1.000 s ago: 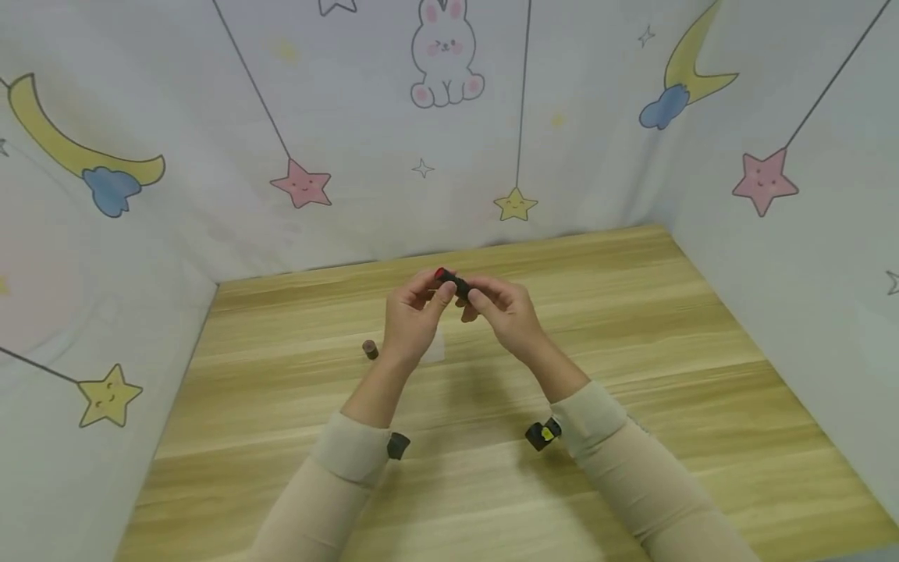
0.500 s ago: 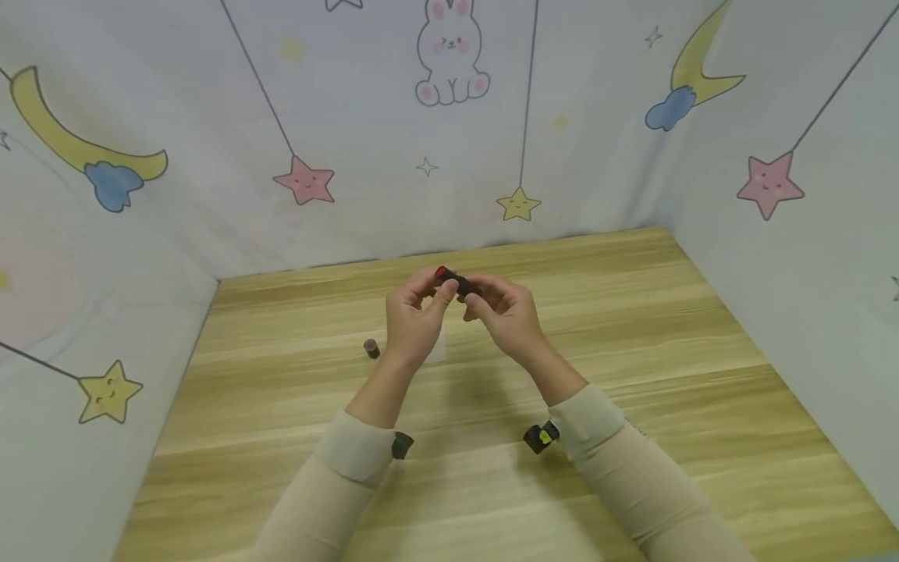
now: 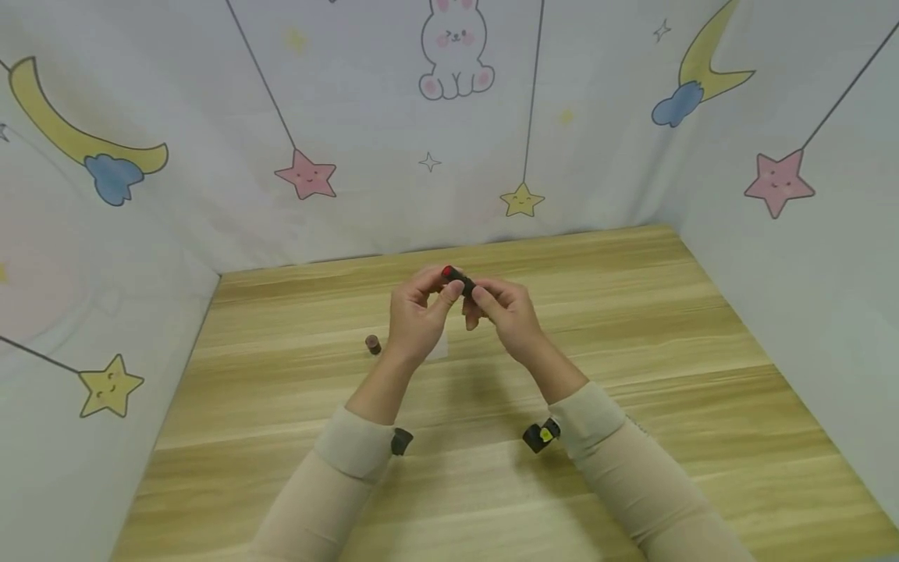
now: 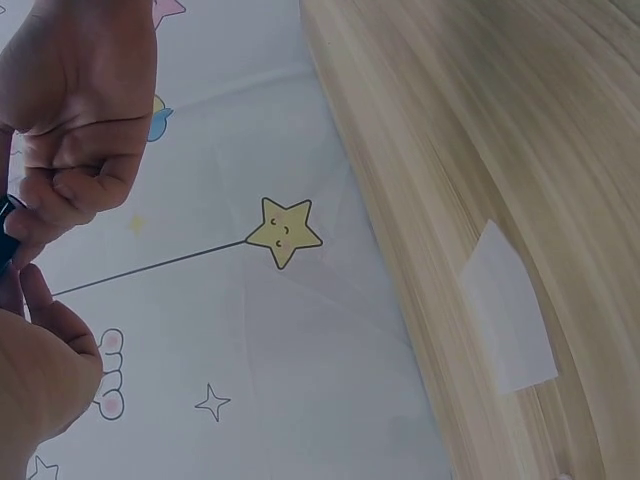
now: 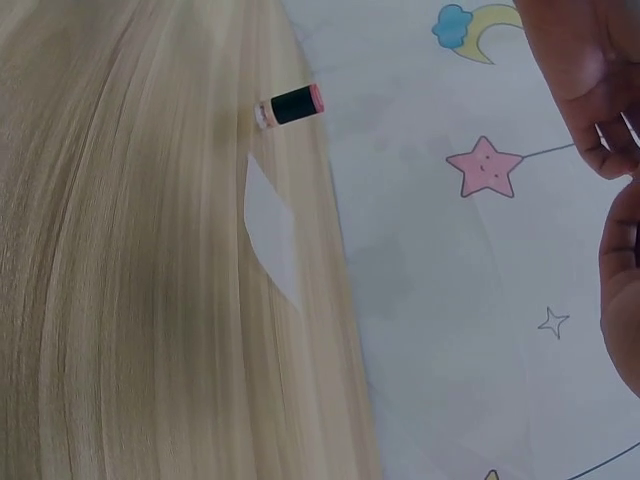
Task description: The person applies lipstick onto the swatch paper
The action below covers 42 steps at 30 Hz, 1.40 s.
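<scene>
A small black flashlight with a red end is held above the table, tilted, its red end pointing up and left. My left hand pinches it near the red end, thumb on the near side. At its other end, the right hand grips it between thumb and fingers, which hide much of that end. In the left wrist view only a dark bit of the flashlight shows between the hands. On the table, left of the left hand, a short dark cylinder stands upright; the right wrist view shows its reddish top.
A white piece of paper lies on the wood-grain table, partly behind the left hand. Printed cloth walls stand at the back and both sides. Black wrist cameras sit at the cuffs.
The right fingers shift slightly on the flashlight's lower end, its thumb moving down and back up. The left hand keeps its grip. The head view tilts a little downward.
</scene>
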Available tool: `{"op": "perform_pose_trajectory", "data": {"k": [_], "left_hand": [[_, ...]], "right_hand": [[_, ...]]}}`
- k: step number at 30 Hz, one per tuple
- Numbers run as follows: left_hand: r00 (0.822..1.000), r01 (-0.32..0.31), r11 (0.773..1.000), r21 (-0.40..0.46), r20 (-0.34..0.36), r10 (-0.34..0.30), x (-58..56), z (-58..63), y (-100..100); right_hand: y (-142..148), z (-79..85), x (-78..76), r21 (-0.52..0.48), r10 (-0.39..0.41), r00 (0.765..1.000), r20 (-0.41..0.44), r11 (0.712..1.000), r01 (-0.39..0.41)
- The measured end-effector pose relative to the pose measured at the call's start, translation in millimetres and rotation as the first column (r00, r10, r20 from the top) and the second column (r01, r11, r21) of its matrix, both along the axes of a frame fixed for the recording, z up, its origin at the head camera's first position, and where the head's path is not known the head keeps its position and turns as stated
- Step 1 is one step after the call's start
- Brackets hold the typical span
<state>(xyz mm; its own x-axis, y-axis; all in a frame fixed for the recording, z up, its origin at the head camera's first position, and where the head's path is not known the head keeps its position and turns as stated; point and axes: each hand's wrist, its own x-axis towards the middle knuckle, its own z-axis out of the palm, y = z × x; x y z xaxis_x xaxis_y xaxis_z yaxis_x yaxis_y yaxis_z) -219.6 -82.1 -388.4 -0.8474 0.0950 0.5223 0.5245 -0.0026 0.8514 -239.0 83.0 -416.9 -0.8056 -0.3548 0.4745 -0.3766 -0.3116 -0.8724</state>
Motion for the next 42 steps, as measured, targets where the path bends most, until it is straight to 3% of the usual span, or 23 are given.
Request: {"op": "perform_pose_trajectory", "data": {"k": [6, 14, 20, 28, 33, 36, 39, 42], "left_hand": [[0.999, 0.034, 0.999, 0.011, -0.005, -0.034, 2.1, 0.4, -0.5], [0.999, 0.029, 1.0, 0.007, -0.02, -0.029, 5.3, -0.7, -0.4], [0.999, 0.016, 1.0, -0.004, -0.034, -0.016, 7.6, -3.2, 0.6], [0.999, 0.012, 1.0, -0.023, -0.048, -0.013, 8.9, -4.9, 0.0], [0.998, 0.036, 0.992, -0.118, -0.039, -0.041, 4.1, -5.6, -8.2], [1.0, 0.025, 0.98, -0.199, 0.019, -0.021, -1.5, -6.0, -21.6], [0.994, -0.025, 0.948, -0.317, 0.091, 0.057, -7.3, -11.9, -37.4], [0.981, -0.032, 0.867, -0.497, 0.153, 0.123, -9.8, -28.3, -50.0]], "right_hand": [[1.3, 1.1, -0.1, -0.119, 0.218, 0.968, 0.125, 0.972, -0.204], [1.3, -1.4, 2.1, -0.198, 0.334, 0.922, 0.197, 0.934, -0.296], [0.6, -2.5, 6.9, -0.225, 0.361, 0.899, 0.246, 0.924, -0.31], [-2.4, -0.3, 10.3, -0.229, 0.358, 0.901, 0.245, 0.924, -0.305], [-4.3, 3.0, 8.2, -0.23, 0.347, 0.908, 0.234, 0.928, -0.295], [-3.5, 5.9, 6.6, -0.23, 0.324, 0.913, 0.249, 0.935, -0.269], [-1.9, 8.9, 4.9, -0.232, 0.298, 0.917, 0.267, 0.943, -0.238], [-1.0, 7.9, 3.6, -0.245, 0.281, 0.918, 0.281, 0.946, -0.215]]}}
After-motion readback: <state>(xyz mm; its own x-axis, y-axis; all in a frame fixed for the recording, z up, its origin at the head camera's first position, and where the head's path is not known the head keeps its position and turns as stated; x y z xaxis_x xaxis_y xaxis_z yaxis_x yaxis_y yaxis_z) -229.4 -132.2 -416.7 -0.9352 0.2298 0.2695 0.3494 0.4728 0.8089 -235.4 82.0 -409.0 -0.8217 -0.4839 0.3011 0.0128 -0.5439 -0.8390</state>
